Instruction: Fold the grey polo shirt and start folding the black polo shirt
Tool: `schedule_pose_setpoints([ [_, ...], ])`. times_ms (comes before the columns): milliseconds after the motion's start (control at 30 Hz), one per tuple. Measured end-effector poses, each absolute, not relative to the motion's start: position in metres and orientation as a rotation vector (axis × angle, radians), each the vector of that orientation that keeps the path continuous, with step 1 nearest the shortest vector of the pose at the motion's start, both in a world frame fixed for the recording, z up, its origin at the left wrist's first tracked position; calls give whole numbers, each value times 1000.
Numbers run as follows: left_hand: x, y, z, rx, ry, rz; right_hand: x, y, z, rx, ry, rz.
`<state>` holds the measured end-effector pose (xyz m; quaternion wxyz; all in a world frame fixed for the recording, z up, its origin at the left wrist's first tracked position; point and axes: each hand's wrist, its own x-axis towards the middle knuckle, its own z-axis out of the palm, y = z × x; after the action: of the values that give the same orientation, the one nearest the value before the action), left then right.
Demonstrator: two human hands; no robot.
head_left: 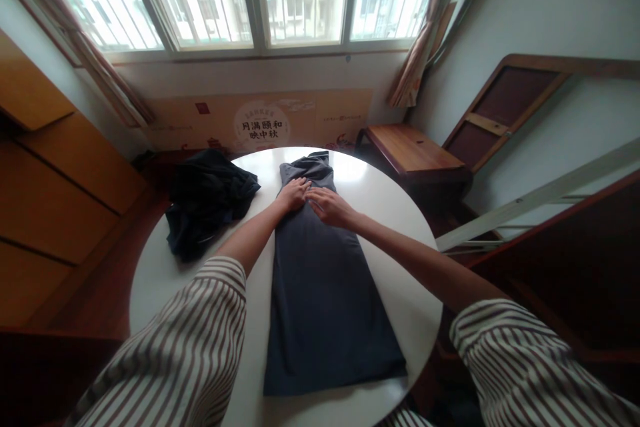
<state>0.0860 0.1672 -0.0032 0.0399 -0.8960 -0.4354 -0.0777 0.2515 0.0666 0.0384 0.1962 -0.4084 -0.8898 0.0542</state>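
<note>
A long dark grey garment (323, 300), probably folded trousers, lies flat and lengthwise on a round white table (165, 293). My left hand (294, 193) rests palm down on its far part, with my right hand (327, 207) flat beside it, fingertips almost meeting. Neither hand grips the cloth. To the left of the garment, a crumpled black garment (205, 203) lies in a heap, apart from both hands. My striped sleeves cover my forearms near the table's near side.
An orange-brown wooden cabinet (60, 193) stands to the left. A wooden bench (415, 150) and a leaning wooden frame (505, 110) stand to the right. A pale ladder-like frame (540, 197) slants across the right side. Barred windows and a printed wall panel (260, 121) lie ahead.
</note>
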Motion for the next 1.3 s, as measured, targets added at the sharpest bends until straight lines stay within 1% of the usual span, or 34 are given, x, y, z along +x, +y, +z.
schedule_pose_setpoints([
  [133,85,169,-3,-2735,-1333,-288,281,107,20,-1594,-2571,92],
  [200,86,169,-4,-2731,-1334,-307,292,106,8,-1691,-2560,106],
  [333,86,169,-6,-2715,-1322,-321,307,87,-7,-1710,-2546,98],
  [500,86,172,-5,-2682,-1279,-280,315,58,-8,-1612,-2607,97],
  [700,116,186,8,-2886,-821,-198,313,49,-5,-1636,-2598,85],
  [867,150,198,6,-2942,-1115,-99,312,49,-2,-1603,-2616,77],
  [1067,164,208,3,-2978,-1213,-163,317,29,1,-1471,-2669,116],
  [1167,156,212,10,-2986,-1265,-218,322,19,4,-1435,-2685,151],
  [1300,114,218,15,-2814,-1522,-315,319,25,23,-1461,-2693,200],
])
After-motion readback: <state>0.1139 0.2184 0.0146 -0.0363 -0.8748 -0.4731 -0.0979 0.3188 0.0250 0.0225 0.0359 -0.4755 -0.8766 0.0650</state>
